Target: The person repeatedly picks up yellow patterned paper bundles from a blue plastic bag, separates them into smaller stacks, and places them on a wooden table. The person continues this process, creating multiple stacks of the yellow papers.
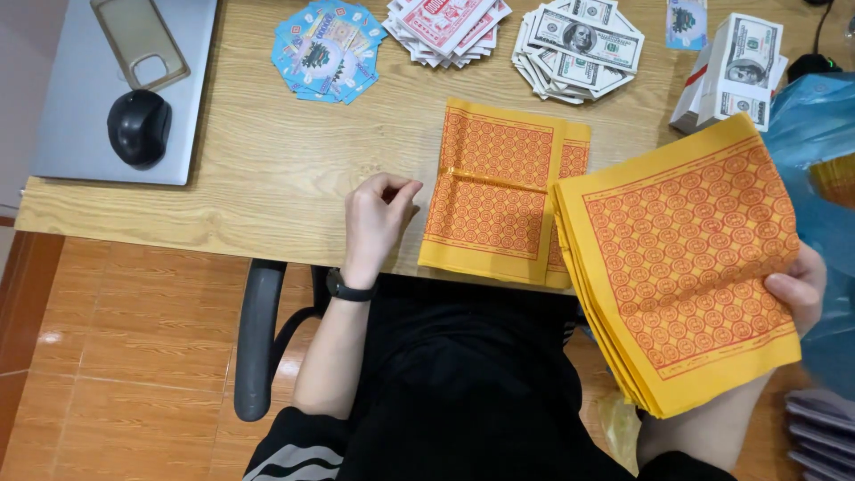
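Observation:
My right hand (799, 287) grips a thick stack of yellow paper sheets with orange coin patterns (681, 263), held tilted above my lap at the right. My left hand (378, 216) rests on the wooden table (267, 169) with fingers curled together, holding nothing, just left of a folded pile of the same yellow sheets (499, 191) lying flat near the table's front edge. A black watch sits on my left wrist.
At the back of the table lie fanned blue cards (328, 49), red-and-white notes (445, 27), fanned paper bills (577, 46) and a banded bundle of bills (735, 71). A grey laptop (98, 107) with a black mouse (139, 126) is far left. A blue plastic bag (824, 160) is at right.

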